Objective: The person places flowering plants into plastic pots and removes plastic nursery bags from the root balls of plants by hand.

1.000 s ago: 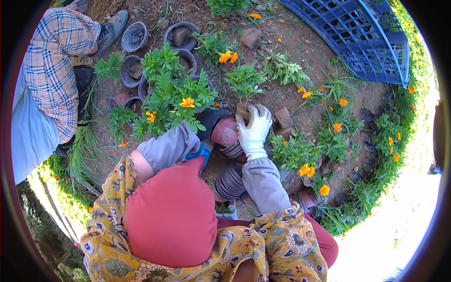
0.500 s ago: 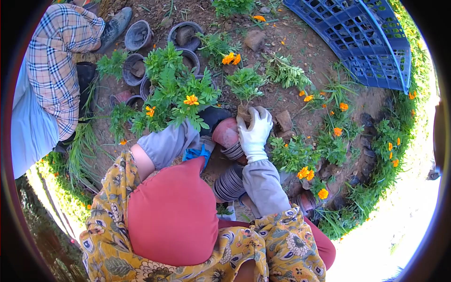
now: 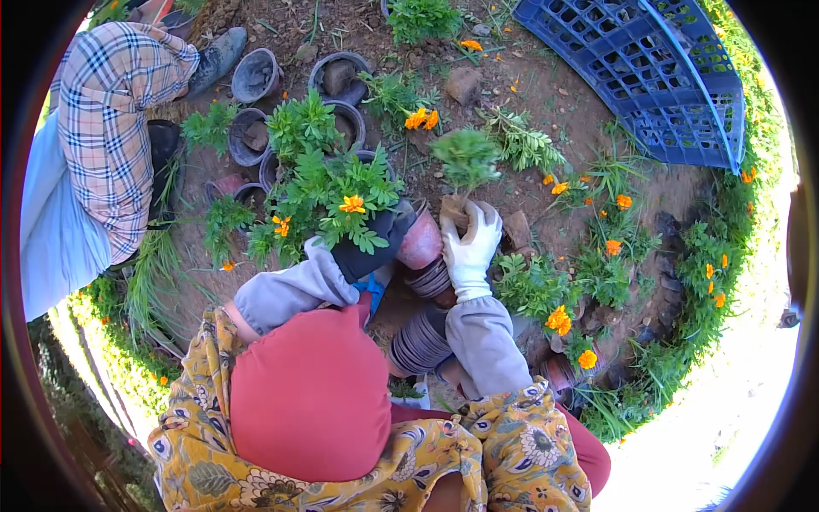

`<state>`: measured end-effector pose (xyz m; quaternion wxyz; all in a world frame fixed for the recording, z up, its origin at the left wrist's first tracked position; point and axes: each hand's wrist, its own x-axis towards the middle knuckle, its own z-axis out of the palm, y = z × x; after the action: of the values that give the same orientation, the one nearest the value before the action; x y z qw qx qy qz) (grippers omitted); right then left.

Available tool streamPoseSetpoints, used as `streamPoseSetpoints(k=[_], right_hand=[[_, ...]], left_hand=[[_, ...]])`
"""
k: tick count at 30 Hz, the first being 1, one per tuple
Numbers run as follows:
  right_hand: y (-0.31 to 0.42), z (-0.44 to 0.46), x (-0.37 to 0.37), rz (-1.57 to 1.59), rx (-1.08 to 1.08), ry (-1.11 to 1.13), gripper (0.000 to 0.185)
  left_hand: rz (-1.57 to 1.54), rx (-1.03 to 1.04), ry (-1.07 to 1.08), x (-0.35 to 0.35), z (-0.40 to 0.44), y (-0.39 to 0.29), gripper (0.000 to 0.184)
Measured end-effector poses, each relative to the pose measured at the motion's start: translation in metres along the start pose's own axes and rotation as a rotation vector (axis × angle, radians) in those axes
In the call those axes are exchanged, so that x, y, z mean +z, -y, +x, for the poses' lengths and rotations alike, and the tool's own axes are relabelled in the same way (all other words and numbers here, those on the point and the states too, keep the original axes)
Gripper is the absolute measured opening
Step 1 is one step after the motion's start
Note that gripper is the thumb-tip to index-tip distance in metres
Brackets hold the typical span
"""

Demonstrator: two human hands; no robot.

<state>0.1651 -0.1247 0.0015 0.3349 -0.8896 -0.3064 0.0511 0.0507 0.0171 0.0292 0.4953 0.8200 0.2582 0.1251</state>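
Observation:
My left hand (image 3: pixel 373 246), in a black glove, is closed around the side of a reddish plastic pot (image 3: pixel 422 241); leaves hide part of its fingers. My right hand (image 3: pixel 472 249), in a white glove, grips a marigold seedling (image 3: pixel 465 160) by its brown root ball (image 3: pixel 455 212), just right of the pot's rim. The seedling's leafy top points away from me and is blurred. Directly below the pot is a stack of nested pots (image 3: pixel 429 282). Beside my left hand, leafy marigold plants (image 3: pixel 328 183) with orange flowers partly cover several dark pots.
Another person's plaid-trousered leg (image 3: pixel 115 111) is at the left. A blue plastic crate (image 3: pixel 636 85) stands at the upper right. A longer stack of pots (image 3: pixel 420 341) lies near my knees. Flowering marigolds (image 3: pixel 533 286) and an uprooted plant (image 3: pixel 520 143) lie to the right.
My right hand has shifted slightly right with the seedling, whose top has swung right and blurred. My left hand has come lower beside the pot, and the pot has moved a little right.

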Motion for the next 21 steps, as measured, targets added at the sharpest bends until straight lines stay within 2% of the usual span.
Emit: streamPoseSetpoints(k=[3, 5, 6, 7, 9, 11, 12, 13, 14, 15, 16, 17, 19, 21], right_hand=[[-0.008, 0.008, 0.000, 0.196, 0.097, -0.146, 0.039], [-0.005, 0.016, -0.010, 0.418, 0.341, -0.188, 0.038], [-0.006, 0.021, -0.014, 0.504, 0.402, -0.204, 0.038], [-0.009, 0.026, -0.018, 0.594, 0.455, -0.217, 0.037], [-0.008, 0.035, -0.026, 0.643, 0.442, -0.236, 0.037], [-0.011, 0.042, -0.027, 0.554, 0.364, -0.198, 0.039], [-0.012, 0.042, -0.026, 0.558, 0.325, -0.168, 0.041], [-0.013, 0.044, -0.024, 0.462, 0.274, -0.133, 0.041], [-0.026, 0.044, -0.015, 0.525, 0.277, -0.125, 0.041], [-0.036, 0.043, -0.006, 0.574, 0.288, -0.116, 0.041], [-0.036, 0.042, -0.005, 0.621, 0.323, -0.102, 0.040], [-0.029, 0.044, -0.009, 0.659, 0.361, -0.085, 0.039], [-0.001, 0.046, -0.022, 0.806, 0.318, -0.089, 0.039], [0.013, 0.048, -0.034, 0.756, 0.269, -0.075, 0.039]], left_hand=[[-0.096, -0.057, 0.089, -0.019, 0.021, -0.026, 0.016], [-0.041, -0.127, 0.206, -0.027, 0.033, -0.037, 0.015], [-0.059, -0.029, 0.157, -0.021, 0.033, -0.029, 0.014], [-0.128, -0.081, 0.143, -0.013, 0.031, -0.026, 0.013], [-0.464, -0.325, 0.227, 0.000, 0.024, -0.019, 0.015], [-0.523, -0.207, 0.111, 0.028, 0.014, 0.006, 0.020], [-0.557, -0.319, 0.171, 0.027, 0.013, 0.004, 0.021], [-0.332, -0.164, 0.127, 0.045, 0.006, 0.034, 0.022], [-0.095, -0.027, 0.052, 0.061, -0.001, 0.064, 0.023], [-0.154, -0.086, 0.009, 0.079, -0.005, 0.079, 0.020], [-0.248, -0.250, 0.120, 0.065, -0.001, 0.063, 0.017], [-0.295, -0.321, 0.133, 0.058, -0.004, 0.058, 0.017], [-0.367, -0.390, 0.130, 0.043, -0.013, 0.048, 0.017], [-0.400, -0.401, 0.120, 0.032, -0.019, 0.039, 0.017]])
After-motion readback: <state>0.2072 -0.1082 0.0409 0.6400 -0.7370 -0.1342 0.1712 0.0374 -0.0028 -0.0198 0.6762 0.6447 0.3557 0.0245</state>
